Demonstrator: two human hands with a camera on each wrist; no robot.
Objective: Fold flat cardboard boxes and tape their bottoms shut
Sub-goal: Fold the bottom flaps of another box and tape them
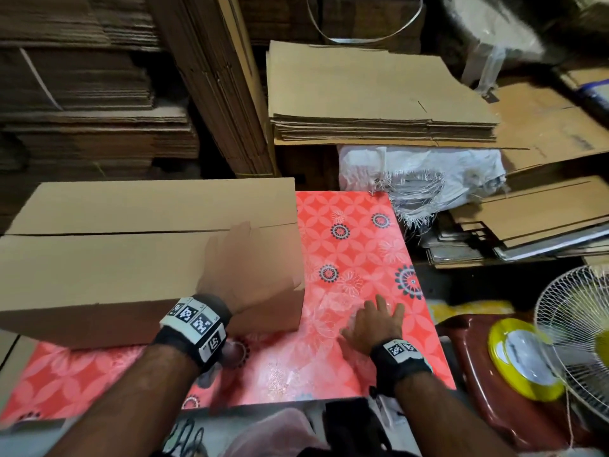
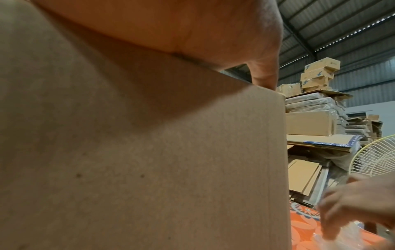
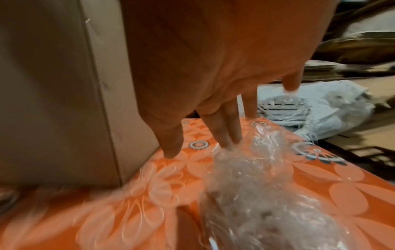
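An assembled brown cardboard box (image 1: pixel 115 258) lies on the left of the red flowered table (image 1: pixel 346 232). My left hand (image 1: pixel 244 262), blurred by motion, lies flat on the right end of the box's top. In the left wrist view its palm (image 2: pixel 192 30) sits over the top edge of the box (image 2: pixel 149 152). To the right of the box, my right hand (image 1: pixel 379 315) hovers low over the table with fingers straight and spread. Its fingertips (image 3: pixel 226 143) touch a crumpled wad of clear plastic film (image 3: pixel 256 186) lying on the table.
A yellow-cored roll of clear tape (image 1: pixel 524 361) rests on a brown plastic seat (image 1: pixel 474 357) right of the table, beside a white fan (image 1: pixel 580 324). A stack of flat cardboard (image 1: pixel 372 94) and a white sack (image 1: pixel 412 173) stand behind the table. More cardboard piles rise at the back left.
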